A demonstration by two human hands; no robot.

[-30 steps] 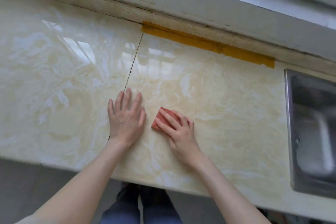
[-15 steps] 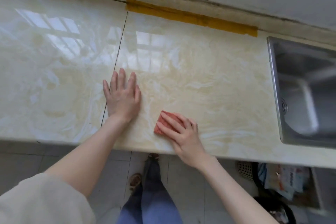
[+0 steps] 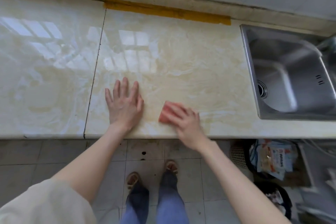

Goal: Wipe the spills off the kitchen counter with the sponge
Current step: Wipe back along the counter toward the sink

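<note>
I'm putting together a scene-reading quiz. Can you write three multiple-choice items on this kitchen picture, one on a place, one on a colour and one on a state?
1. On which side of the sponge does the sink lie?
A. Its left
B. Its right
C. Directly in front of it, at the counter's near edge

2. What colour is the strip along the back edge of the counter?
A. Yellow-orange
B. Blue
C. Black

3. How is the left hand placed?
A. Curled round the sponge
B. Inside the sink
C. Flat on the counter, fingers straight

Answers:
1 B, as the steel basin sits at the far right, past the sponge.
2 A, as the strip by the wall is mustard yellow.
3 C, as the palm lies down on the marble, apart from the sponge.
</note>
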